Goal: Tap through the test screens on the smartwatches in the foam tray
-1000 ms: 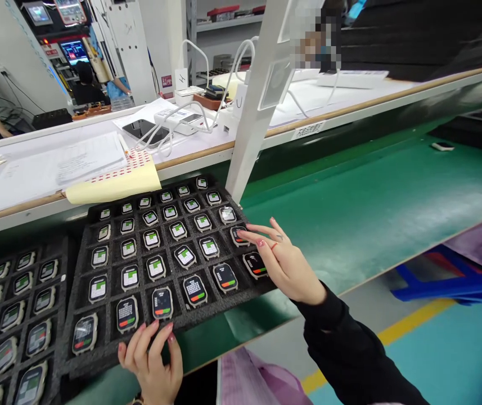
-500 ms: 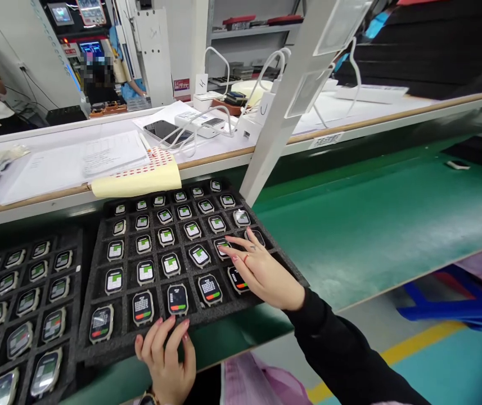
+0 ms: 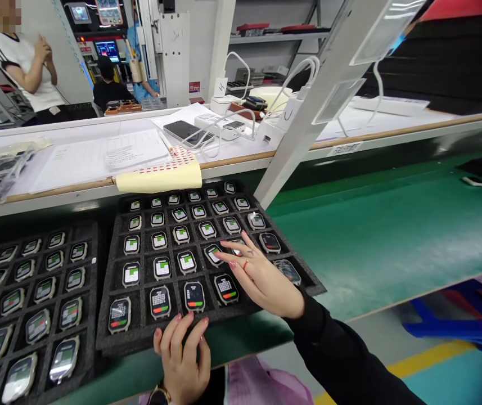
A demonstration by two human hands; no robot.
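Observation:
A black foam tray (image 3: 139, 338) holds rows of square smartwatches without straps, one to a compartment. Over its right part reaches my right hand (image 3: 261, 275), fingers stretched out, with the index fingertip on the screen of one smartwatch (image 3: 210, 251). Part of another watch (image 3: 237, 245) shows between those fingers. My left hand (image 3: 185, 354) rests at the tray's front edge, fingers apart and bent, tips just below a watch with a dark screen (image 3: 194, 295). Most rear watches show white and green screens; several front ones show text with red and green blocks.
A second tray of watches (image 3: 37, 325) stands at the left. Behind is a raised shelf with a phone (image 3: 188, 133), papers (image 3: 137, 149), a yellow sheet (image 3: 158, 179) and white cables. A slanted white post (image 3: 287, 146) rises behind the tray. Other people are in the background.
The view has shifted, so the trays appear further right. My right hand has moved left across the tray, its index finger now on the neighbouring watch. My left hand stays at the front edge.

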